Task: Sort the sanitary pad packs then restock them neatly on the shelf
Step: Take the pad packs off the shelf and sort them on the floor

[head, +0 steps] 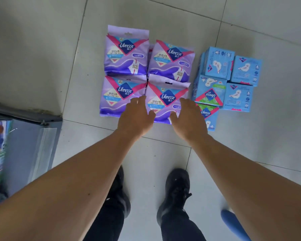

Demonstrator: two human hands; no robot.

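Purple packs (pixel 165 100) upright — logos facing up; hands (pixel 136 117) open

A shop aisle: branded purple packs (pixel 146 73) and blue packs (pixel 226 80) grouped on floor tiles (pixel 42 49) beyond the hands, stocked shelf (pixel 16 153) left.

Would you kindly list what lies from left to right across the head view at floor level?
Shelf edge → purple packs → left hand → right hand → blue packs.
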